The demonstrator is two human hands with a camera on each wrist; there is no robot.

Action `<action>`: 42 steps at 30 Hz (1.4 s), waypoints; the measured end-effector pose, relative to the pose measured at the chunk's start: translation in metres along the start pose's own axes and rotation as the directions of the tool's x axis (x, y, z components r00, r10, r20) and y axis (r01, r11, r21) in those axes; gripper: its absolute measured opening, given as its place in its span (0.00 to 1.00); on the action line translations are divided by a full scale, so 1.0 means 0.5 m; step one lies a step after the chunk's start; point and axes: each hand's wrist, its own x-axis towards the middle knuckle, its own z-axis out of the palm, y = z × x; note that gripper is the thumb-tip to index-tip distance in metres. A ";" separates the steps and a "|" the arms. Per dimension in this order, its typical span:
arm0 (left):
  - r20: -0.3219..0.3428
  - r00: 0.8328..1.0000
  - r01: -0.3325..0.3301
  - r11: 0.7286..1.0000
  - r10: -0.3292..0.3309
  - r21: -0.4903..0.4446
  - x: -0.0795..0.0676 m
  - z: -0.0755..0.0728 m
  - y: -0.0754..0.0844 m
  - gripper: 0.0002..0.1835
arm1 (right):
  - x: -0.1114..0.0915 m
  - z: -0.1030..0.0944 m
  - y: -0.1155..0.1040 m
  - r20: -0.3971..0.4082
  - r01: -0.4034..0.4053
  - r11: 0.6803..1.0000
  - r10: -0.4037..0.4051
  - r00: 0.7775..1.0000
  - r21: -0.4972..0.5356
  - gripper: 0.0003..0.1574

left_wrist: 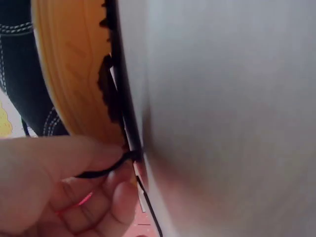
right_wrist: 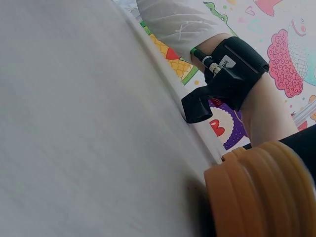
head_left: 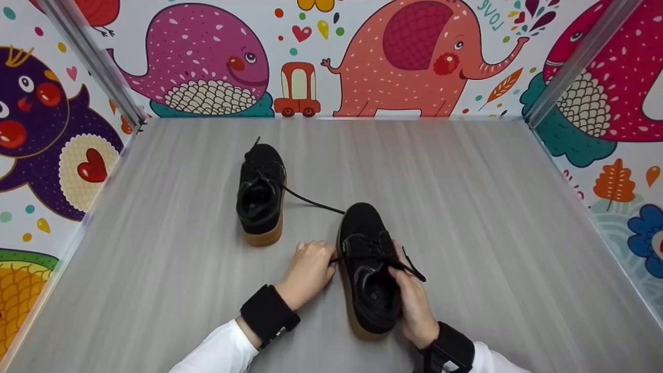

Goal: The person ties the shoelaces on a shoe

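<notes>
A black lace-up shoe [head_left: 365,223] with a tan sole stands in front of the person, toe pointing away. At its left side the left hand [head_left: 309,267] pinches a black shoelace [left_wrist: 98,173] between thumb and fingers, close to the sole. On the other side, the right hand [head_left: 414,305] grips the shoe's side near the opening, thumb at the collar. A loose lace end [head_left: 414,270] sticks out past that hand. In the right wrist view the tan heel [right_wrist: 261,192] shows, while the right hand itself is out of sight.
A second black shoe [head_left: 259,191] stands farther back on the left. From it a lace [head_left: 313,203] stretches toward the nearer shoe's toe. The pale wood-look surface [head_left: 466,207] is bordered by panels with cartoon animals [head_left: 404,62].
</notes>
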 end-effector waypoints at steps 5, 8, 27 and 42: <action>-0.091 0.996 -0.011 1.000 0.011 -0.001 0.000 -0.013 0.002 0.11 | -0.002 0.000 0.001 -0.029 0.011 1.000 -0.011 1.000 -0.011 0.34; -0.147 0.989 -0.014 1.000 0.012 -0.013 -0.001 -0.029 0.002 0.12 | -0.003 0.001 0.000 -0.034 0.026 1.000 -0.027 0.999 -0.014 0.33; -0.434 0.891 -0.120 0.991 0.134 0.059 -0.010 -0.099 -0.010 0.09 | -0.006 0.007 0.006 -0.002 0.111 0.994 -0.111 0.994 -0.007 0.31; -0.300 0.952 -0.017 0.989 0.061 0.149 -0.050 -0.090 -0.048 0.09 | 0.004 -0.017 -0.003 0.116 0.131 0.979 -0.114 0.987 -0.155 0.38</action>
